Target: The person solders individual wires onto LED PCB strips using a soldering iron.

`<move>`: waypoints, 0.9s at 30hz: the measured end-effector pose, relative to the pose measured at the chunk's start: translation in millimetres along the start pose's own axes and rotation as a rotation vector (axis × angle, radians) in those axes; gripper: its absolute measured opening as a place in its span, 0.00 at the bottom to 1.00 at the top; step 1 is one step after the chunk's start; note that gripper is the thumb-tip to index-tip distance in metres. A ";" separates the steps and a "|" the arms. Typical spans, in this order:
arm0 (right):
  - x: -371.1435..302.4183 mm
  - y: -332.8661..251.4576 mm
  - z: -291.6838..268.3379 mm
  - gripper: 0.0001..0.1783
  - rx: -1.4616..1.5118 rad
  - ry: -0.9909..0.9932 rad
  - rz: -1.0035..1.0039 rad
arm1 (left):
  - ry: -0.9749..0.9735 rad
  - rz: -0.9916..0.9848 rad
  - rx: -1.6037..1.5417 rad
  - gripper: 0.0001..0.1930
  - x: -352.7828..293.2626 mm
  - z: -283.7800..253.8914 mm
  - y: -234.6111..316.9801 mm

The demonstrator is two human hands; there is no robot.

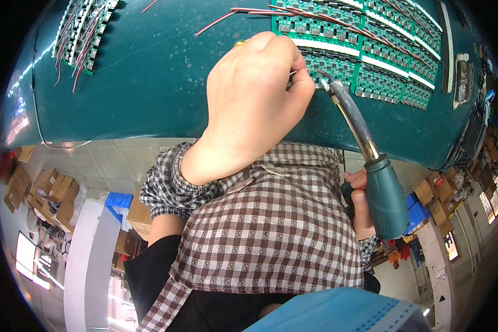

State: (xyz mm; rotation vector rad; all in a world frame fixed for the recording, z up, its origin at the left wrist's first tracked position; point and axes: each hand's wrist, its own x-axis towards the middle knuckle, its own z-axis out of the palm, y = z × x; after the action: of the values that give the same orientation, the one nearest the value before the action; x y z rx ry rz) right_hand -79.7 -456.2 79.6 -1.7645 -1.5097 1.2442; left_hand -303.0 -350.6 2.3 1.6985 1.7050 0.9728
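My left hand (252, 97) is closed in a pinch over the near edge of a panel of green circuit boards (379, 88). A short bit of thin wire (293, 72) shows between its thumb and fingers; the rest is hidden. In my right hand (361, 206) is a soldering iron (386, 193) with a green handle and a metal barrel. Its tip points up and left, close to my left thumb and over the boards. Whether the tip touches a board I cannot tell. Red and white wires (337, 21) lie across the panel, some reaching past its left edge.
Another group of boards with wires (83, 36) lies at the far left of the green tabletop (149, 99). A long dark bar (447, 50) and a small worn block (462, 83) sit to the right. Cardboard boxes (61, 191) and a blue bin (119, 206) stand beyond the table.
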 end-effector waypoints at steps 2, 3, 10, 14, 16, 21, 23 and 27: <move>-3.8 5.7 0.7 0.30 0.134 0.089 0.055 | 0.004 0.005 0.017 0.06 -1.7 1.9 1.6; -4.0 6.1 -1.2 0.30 0.102 0.068 0.063 | 0.001 0.003 0.013 0.06 -1.5 0.9 1.1; 3.9 -6.7 7.4 0.28 0.179 0.106 0.101 | -0.042 -0.010 0.015 0.05 -0.5 -5.6 0.7; 4.7 -1.8 1.9 0.28 0.135 0.076 0.050 | -0.052 -0.022 0.019 0.05 -1.0 -5.7 1.6; 6.3 1.5 -2.8 0.27 0.038 -0.009 -0.010 | -0.029 -0.021 0.026 0.05 -1.7 -3.3 0.8; 6.1 2.1 -5.8 0.26 0.046 -0.016 0.034 | 0.008 -0.004 0.044 0.06 -2.6 1.7 0.9; 4.9 7.2 -6.9 0.26 0.000 -0.046 -0.003 | 0.021 0.004 0.049 0.06 -2.7 2.9 1.1; -0.8 12.0 -5.2 0.31 0.152 0.004 0.089 | 0.020 -0.001 0.040 0.06 -2.4 4.0 1.2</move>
State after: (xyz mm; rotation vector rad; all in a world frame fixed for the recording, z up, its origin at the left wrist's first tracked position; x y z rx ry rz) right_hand -69.2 -459.0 72.2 -1.7489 -1.3104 1.3603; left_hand -298.9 -352.6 0.6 1.7187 1.7489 0.9648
